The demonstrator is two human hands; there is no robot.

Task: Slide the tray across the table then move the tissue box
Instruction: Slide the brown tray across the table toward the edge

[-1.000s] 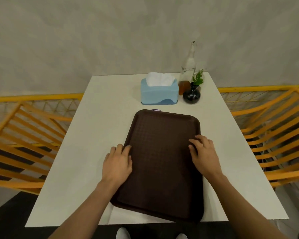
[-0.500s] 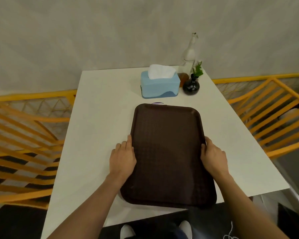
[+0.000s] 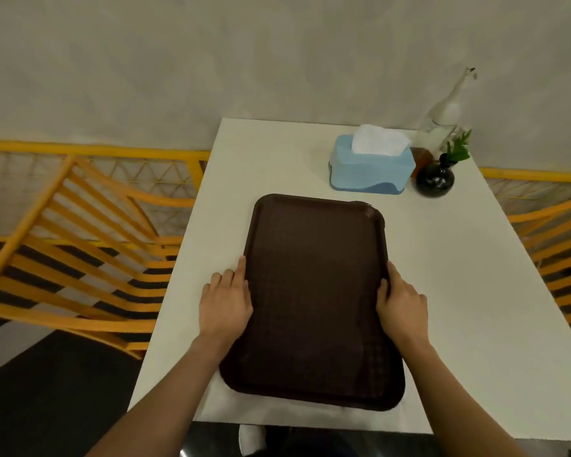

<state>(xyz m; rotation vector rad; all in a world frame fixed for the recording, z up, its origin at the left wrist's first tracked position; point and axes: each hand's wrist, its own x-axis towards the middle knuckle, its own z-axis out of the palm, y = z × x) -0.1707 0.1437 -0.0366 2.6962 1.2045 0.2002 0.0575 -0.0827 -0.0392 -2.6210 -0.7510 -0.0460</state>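
A dark brown rectangular tray (image 3: 314,291) lies flat on the white table (image 3: 452,291), its long side running away from me. My left hand (image 3: 226,300) presses against the tray's left rim, fingers together and pointing forward. My right hand (image 3: 401,303) holds the right rim the same way, thumb over the edge. A light blue tissue box (image 3: 371,169) with white tissue sticking out of its top stands beyond the tray's far right corner, apart from it.
A clear glass bottle (image 3: 445,110), a small brown jar (image 3: 421,158) and a round black vase (image 3: 435,181) with a green sprig stand right of the tissue box. Orange slatted chairs (image 3: 80,258) flank the table on both sides. A grey wall rises behind.
My hands moved from the tray's top surface to its two side rims. The tray has straightened and sits closer to the table's left side; my view has swung left.
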